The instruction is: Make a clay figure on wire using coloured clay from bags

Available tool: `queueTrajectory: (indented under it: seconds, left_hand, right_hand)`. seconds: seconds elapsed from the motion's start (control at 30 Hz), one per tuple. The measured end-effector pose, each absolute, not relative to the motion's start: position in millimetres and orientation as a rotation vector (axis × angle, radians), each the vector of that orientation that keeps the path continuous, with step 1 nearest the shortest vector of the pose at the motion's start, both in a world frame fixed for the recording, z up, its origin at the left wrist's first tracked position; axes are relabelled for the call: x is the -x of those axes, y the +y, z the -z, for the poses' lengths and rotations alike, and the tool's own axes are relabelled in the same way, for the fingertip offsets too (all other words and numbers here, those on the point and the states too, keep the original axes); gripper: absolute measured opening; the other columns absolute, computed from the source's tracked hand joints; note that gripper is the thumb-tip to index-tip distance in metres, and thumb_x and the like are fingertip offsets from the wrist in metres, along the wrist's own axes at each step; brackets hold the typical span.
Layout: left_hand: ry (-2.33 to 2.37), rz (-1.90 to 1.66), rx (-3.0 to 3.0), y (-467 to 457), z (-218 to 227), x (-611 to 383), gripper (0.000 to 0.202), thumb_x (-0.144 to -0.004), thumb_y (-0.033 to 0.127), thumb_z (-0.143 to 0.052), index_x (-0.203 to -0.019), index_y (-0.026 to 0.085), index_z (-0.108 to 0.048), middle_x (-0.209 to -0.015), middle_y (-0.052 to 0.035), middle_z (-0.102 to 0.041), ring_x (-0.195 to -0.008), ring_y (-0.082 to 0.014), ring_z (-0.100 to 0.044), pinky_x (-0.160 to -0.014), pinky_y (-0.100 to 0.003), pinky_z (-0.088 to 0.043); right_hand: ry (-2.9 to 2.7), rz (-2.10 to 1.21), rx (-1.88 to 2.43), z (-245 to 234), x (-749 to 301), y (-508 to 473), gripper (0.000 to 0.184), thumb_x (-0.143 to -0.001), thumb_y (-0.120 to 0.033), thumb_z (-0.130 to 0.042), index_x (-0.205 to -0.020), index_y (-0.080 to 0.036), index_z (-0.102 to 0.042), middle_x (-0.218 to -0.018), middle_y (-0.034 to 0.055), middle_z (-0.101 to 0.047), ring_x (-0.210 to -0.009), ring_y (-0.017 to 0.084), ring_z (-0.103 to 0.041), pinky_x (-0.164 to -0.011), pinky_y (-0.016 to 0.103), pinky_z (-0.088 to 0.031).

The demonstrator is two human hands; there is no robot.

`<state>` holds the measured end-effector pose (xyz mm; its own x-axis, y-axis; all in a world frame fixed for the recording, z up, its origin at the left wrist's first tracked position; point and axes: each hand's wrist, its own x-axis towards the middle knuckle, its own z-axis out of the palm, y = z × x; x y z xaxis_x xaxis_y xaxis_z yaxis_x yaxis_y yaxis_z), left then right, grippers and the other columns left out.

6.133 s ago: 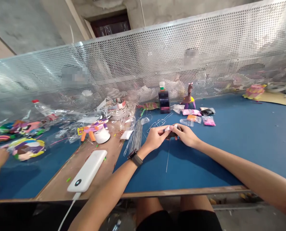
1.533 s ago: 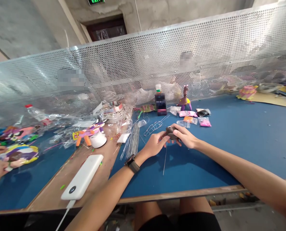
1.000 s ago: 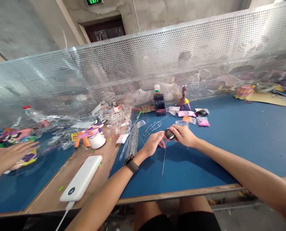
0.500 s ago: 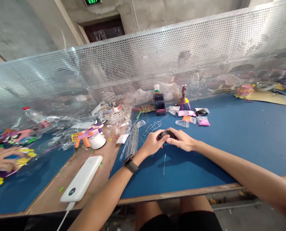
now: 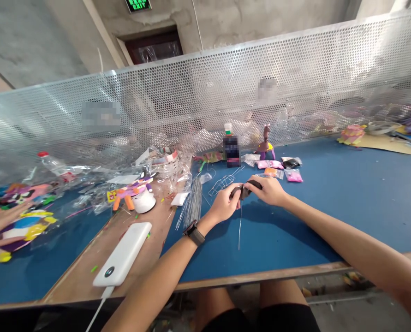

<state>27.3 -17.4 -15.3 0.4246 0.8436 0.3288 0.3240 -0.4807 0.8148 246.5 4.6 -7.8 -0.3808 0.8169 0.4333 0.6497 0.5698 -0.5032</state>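
My left hand, with a watch on its wrist, is closed on one end of a dark lump of modelling clay. The other end is gripped by my right hand. Between the hands the dark clay looks stretched and uneven. Below them a thin straight wire points toward the table's front edge; whether it touches the clay is hidden. Just beyond my hands lies a bent wire frame. To the left of it is a bundle of straight wires.
Small packets of coloured clay lie behind my right hand, near a long-necked clay figure and a dark bottle. At left are a white power bank, a clay animal and another person's arm. A perforated metal screen stands behind.
The dark clay, rounded and compact before, is now drawn out between my hands. My right hand has turned and shifted slightly. The other person's hand at left has moved off the front of the yellow piece.
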Motion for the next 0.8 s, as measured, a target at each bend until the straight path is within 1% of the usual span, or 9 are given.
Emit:
queueTrajectory:
  seconds: [0.17, 0.23, 0.3, 0.37, 0.43, 0.53, 0.63, 0.7, 0.8]
  left_hand:
    - [0.869, -0.903, -2.051, -24, 19, -25, 0.069, -0.095, 0.035, -0.063, -0.157, 0.014, -0.044, -0.112, -0.0138, -0.076, -0.083, -0.0199, -0.075, -0.064, -0.026, -0.058]
    - [0.863, -0.858, -2.062, -26, 20, -25, 0.077, -0.093, 0.037, -0.067, -0.161, 0.016, -0.038, -0.115, -0.0146, -0.076, -0.079, -0.0187, -0.075, -0.061, -0.025, -0.057]
    - [0.887, -0.831, -2.013, -25, 20, -24, 0.085, -0.093, 0.041, -0.069, -0.165, 0.018, -0.030, -0.103, -0.0108, -0.079, -0.065, -0.0155, -0.071, -0.057, -0.025, -0.054]
    - [0.942, -0.838, -1.966, -24, 21, -24, 0.097, -0.088, 0.045, -0.077, -0.166, 0.017, -0.027, -0.079, -0.0022, -0.077, -0.053, -0.0142, -0.065, -0.055, -0.025, -0.051]
    - [1.029, -0.866, -2.000, -22, 21, -23, 0.102, -0.078, 0.045, -0.086, -0.162, 0.017, -0.036, -0.065, 0.0036, -0.071, -0.052, -0.0155, -0.062, -0.057, -0.026, -0.050]
    - [1.161, -0.917, -2.161, -22, 19, -23, 0.081, -0.072, 0.041, -0.089, -0.143, 0.020, -0.057, -0.079, -0.0016, -0.077, -0.067, -0.0204, -0.070, -0.066, -0.029, -0.052]
    - [1.174, -0.947, -2.275, -23, 17, -24, 0.058, -0.079, 0.036, -0.081, -0.131, 0.021, -0.063, -0.104, -0.0075, -0.079, -0.087, -0.0251, -0.074, -0.075, -0.031, -0.054]
    - [1.141, -0.957, -2.315, -24, 16, -25, 0.049, -0.084, 0.039, -0.075, -0.128, 0.020, -0.063, -0.104, -0.0080, -0.078, -0.087, -0.0247, -0.074, -0.076, -0.032, -0.054]
    - [1.093, -0.921, -2.291, -26, 16, -26, 0.041, -0.091, 0.045, -0.069, -0.122, 0.019, -0.065, -0.087, -0.0045, -0.075, -0.070, -0.0189, -0.068, -0.067, -0.028, -0.050]
  right_hand:
    - [-1.984, -0.427, 1.304, 11, -250, 10, 0.042, -0.107, -0.054, -0.038, -0.094, -0.024, -0.064, -0.085, 0.0026, -0.074, -0.077, 0.020, -0.066, -0.069, 0.029, -0.041]
    - [-1.946, -0.559, 1.307, 11, -248, 6, 0.051, -0.108, -0.058, -0.029, -0.088, -0.023, -0.060, -0.078, 0.0013, -0.069, -0.070, 0.019, -0.062, -0.067, 0.029, -0.042]
    - [-1.969, -0.709, 1.229, 9, -244, 0, 0.052, -0.108, -0.061, -0.026, -0.093, -0.023, -0.059, -0.074, -0.0005, -0.066, -0.065, 0.017, -0.059, -0.066, 0.029, -0.042]
    - [-2.054, -0.823, 1.108, 6, -241, -8, 0.045, -0.105, -0.063, -0.036, -0.105, -0.024, -0.058, -0.075, -0.0022, -0.066, -0.064, 0.017, -0.058, -0.065, 0.029, -0.043]
    - [-2.153, -0.850, 1.014, 3, -238, -14, 0.044, -0.099, -0.065, -0.050, -0.114, -0.024, -0.058, -0.079, -0.0018, -0.067, -0.069, 0.018, -0.059, -0.068, 0.029, -0.044]
    - [-2.251, -0.847, 0.917, 1, -237, -19, 0.053, -0.090, -0.066, -0.064, -0.120, -0.023, -0.057, -0.093, 0.0023, -0.071, -0.081, 0.021, -0.063, -0.074, 0.031, -0.045]
    - [-2.286, -0.865, 0.879, 0, -237, -21, 0.063, -0.086, -0.067, -0.070, -0.127, -0.021, -0.056, -0.098, 0.0046, -0.072, -0.083, 0.023, -0.065, -0.073, 0.031, -0.046]
    - [-2.281, -0.867, 0.916, -1, -236, -20, 0.058, -0.091, -0.065, -0.065, -0.128, -0.021, -0.059, -0.088, 0.0028, -0.072, -0.074, 0.020, -0.064, -0.068, 0.030, -0.045]
    - [-2.266, -0.936, 0.940, 0, -237, -17, 0.046, -0.102, -0.060, -0.050, -0.121, -0.021, -0.065, -0.075, -0.0006, -0.069, -0.054, 0.015, -0.059, -0.059, 0.027, -0.043]
